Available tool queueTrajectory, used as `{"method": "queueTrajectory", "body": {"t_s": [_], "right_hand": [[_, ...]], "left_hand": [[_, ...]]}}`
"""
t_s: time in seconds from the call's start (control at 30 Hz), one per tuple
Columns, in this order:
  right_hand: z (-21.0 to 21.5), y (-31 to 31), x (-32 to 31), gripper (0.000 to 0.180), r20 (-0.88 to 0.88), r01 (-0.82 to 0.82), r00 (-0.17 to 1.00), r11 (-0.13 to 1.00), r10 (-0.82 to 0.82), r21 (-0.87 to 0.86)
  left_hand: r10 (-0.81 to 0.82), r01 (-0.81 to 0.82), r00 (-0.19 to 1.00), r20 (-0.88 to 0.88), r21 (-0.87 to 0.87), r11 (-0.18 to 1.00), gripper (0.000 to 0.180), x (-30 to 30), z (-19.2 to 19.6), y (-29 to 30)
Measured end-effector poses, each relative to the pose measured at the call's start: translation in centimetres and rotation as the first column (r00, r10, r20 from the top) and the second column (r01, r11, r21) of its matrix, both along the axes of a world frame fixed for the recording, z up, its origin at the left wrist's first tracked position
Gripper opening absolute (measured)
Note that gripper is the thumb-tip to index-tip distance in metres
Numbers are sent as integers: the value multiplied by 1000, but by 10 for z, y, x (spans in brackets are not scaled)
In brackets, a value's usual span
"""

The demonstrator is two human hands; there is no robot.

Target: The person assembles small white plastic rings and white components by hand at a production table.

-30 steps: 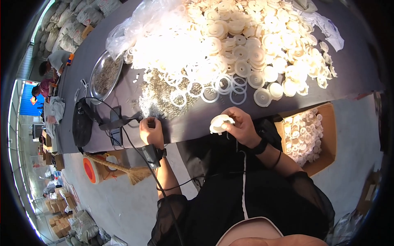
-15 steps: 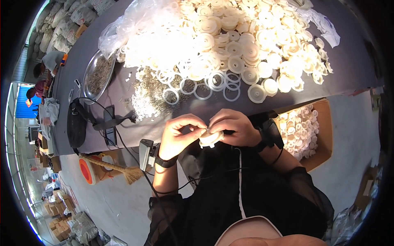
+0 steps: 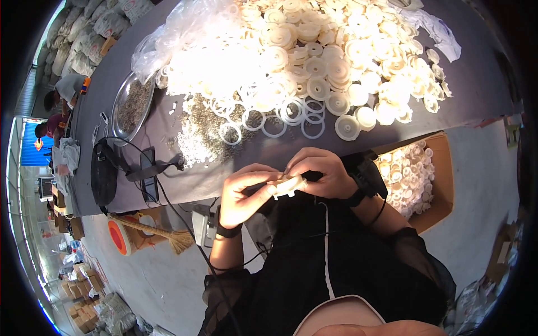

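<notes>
Between my two hands, just off the table's near edge, is a cream round plastic part (image 3: 288, 186) with small tabs on its underside. My left hand (image 3: 245, 193) pinches its left side with thumb and fingers. At its right and top, the fingers of my right hand (image 3: 324, 175) are closed on it. Beyond my hands lie several translucent white rings (image 3: 274, 126). A heap of similar cream round parts (image 3: 338, 71) covers the far middle and right of the table. Small metal springs (image 3: 216, 117) and tiny white pieces (image 3: 197, 147) are scattered left of the rings.
An oval metal tray (image 3: 133, 107) of small parts stands at the left, with a black pouch (image 3: 104, 173) and cables nearer me. A cardboard box (image 3: 443, 182) of cream parts is at my right. A broom (image 3: 178, 241) leans under the table. People (image 3: 68, 92) are at far left.
The cream part has tilted between my fingers, showing more of its edge. My left fingers have stretched out along it. The whole view has shifted slightly.
</notes>
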State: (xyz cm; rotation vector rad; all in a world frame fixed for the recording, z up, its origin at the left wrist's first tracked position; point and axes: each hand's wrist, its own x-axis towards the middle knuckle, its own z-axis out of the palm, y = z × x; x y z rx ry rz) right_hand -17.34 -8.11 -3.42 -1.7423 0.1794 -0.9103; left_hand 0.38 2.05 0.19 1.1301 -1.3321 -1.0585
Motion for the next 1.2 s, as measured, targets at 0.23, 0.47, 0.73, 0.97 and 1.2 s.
{"method": "queueTrajectory", "body": {"t_s": [0.23,0.47,0.73,0.97,1.2], "right_hand": [[1,-3,-3,20,19,10,1000,994,-8,-113],[9,-2,-2,22,89,73,995,959,-50,-275],[12,-5,-8,23,76,83,995,928,-59,-364],[9,-4,-9,24,90,124,991,918,-97,-378],[4,-5,-10,24,133,159,984,922,-119,-354]], "left_hand": [[-29,40,990,138,-76,996,43,-8,-2,4],[-17,13,997,-78,-61,998,47,-9,-15,9],[22,-17,998,66,-79,997,40,-16,-4,7],[161,-107,955,248,-220,970,33,-19,-6,7],[130,-46,954,271,-293,955,31,-17,-5,-2]]}}
